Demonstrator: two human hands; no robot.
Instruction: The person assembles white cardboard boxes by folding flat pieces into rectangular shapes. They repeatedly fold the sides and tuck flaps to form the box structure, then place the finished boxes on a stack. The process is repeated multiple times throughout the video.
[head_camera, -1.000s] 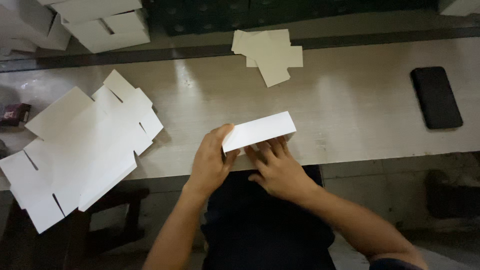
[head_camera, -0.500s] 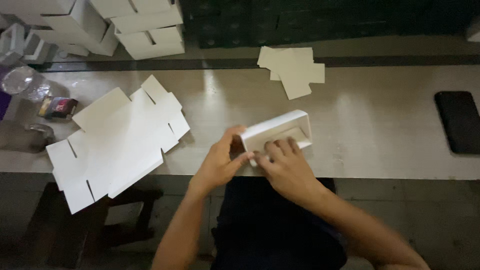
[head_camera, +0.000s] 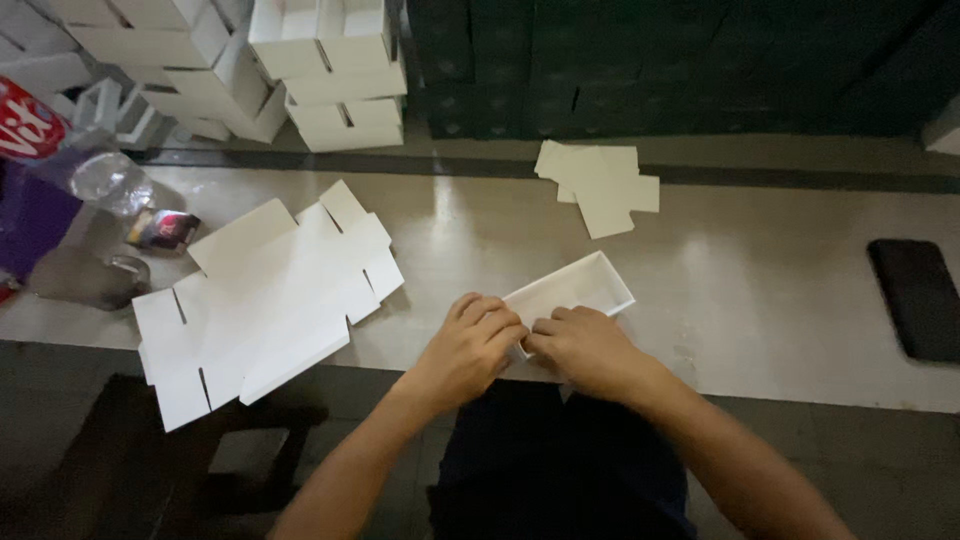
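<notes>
Both hands closed on near end of small white cardboard tray (head_camera: 575, 290): left hand (head_camera: 470, 345) curled over near corner, fingers folded down on edge; right hand (head_camera: 585, 345) just beside it, knuckles up, fingertips pressed against same end. Hands touching each other at fingertips. Tray resting on pale table (head_camera: 760, 300) near front edge, open side up, long axis slanting away to upper right, far end free.

Left of hands: stack of flat die-cut white box blanks (head_camera: 265, 300), fanned, near corner overhanging front table edge. Well apart from left hand.

Right, near far side edge of view: black phone (head_camera: 920, 298), lying flat, screen dark.

Farther back on table, beyond tray: small pile of flat white card pieces (head_camera: 600, 180), overlapping, well apart from tray.

Far left: clear plastic bottle (head_camera: 105, 180) lying down, small dark packet (head_camera: 165, 228) beside it, round glass lid or dish (head_camera: 95, 280) nearer front, purple bag (head_camera: 30, 220) at frame edge.

Beyond table, top left: stacks of folded white boxes (head_camera: 320, 70), open tops showing. Behind, top centre to right: dark green crates (head_camera: 650, 60) in a row.
</notes>
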